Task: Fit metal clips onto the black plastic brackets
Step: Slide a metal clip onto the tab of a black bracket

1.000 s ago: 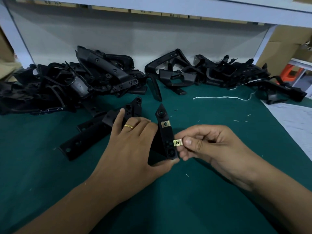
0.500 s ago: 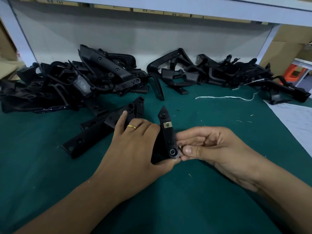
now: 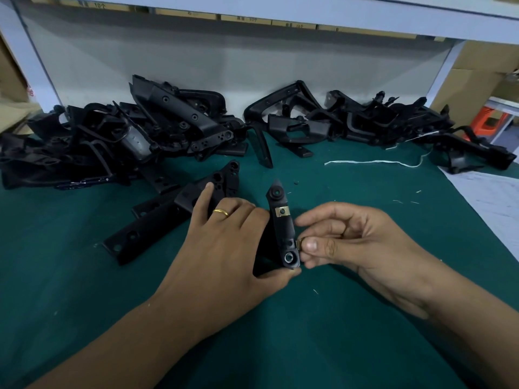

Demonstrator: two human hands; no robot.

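My left hand [image 3: 224, 242] grips a long black plastic bracket [image 3: 282, 228] that rests on the green mat, its narrow end standing up. One brass-coloured metal clip [image 3: 282, 211] sits on the upper part of that end. My right hand [image 3: 345, 237] pinches a second metal clip [image 3: 300, 244] between thumb and fingers and holds it against the bracket's right edge, just above the round hole at its lower tip. Most of this clip is hidden by my thumb.
Two heaps of black brackets lie along the back of the green mat [image 3: 337, 332], one at the left [image 3: 118, 141], one at the right [image 3: 365, 122]. A white string [image 3: 370, 162] lies right of centre. White paper [image 3: 488, 197] covers the right edge. A shelf hangs overhead.
My right hand has brought the second clip left, from a small gap beside the bracket to its right edge. The left hand keeps its grip on the bracket.
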